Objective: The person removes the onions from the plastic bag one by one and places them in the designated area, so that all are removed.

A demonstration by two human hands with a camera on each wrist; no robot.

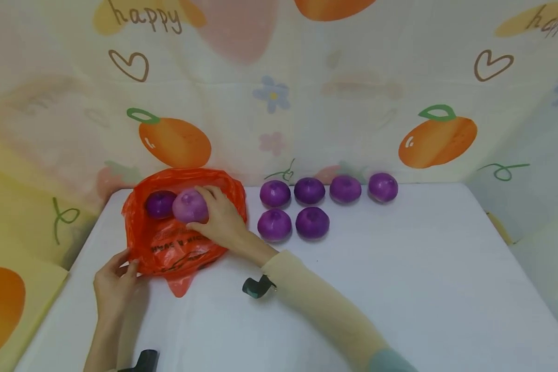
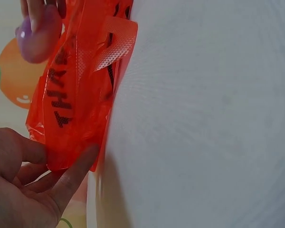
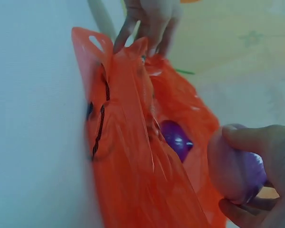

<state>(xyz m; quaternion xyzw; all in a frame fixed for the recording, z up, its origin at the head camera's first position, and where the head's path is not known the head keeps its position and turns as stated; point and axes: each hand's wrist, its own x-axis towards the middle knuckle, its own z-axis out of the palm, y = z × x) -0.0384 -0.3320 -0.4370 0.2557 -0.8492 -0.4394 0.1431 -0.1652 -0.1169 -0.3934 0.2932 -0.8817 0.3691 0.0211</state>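
A red plastic bag with black print lies with its mouth spread wide at the left of the table. My left hand pinches its near left rim between thumb and fingers, also seen in the left wrist view. In my right hand is a pale purple onion, gripped between thumb and fingers over the bag's mouth. A darker purple onion sits inside the bag, just left of the held one. In the right wrist view that inner onion shows past the bag's edge.
Right of the bag, several more purple onions stand in two rows, a longer back row and a front pair. The white table meets a printed cloth backdrop behind them.
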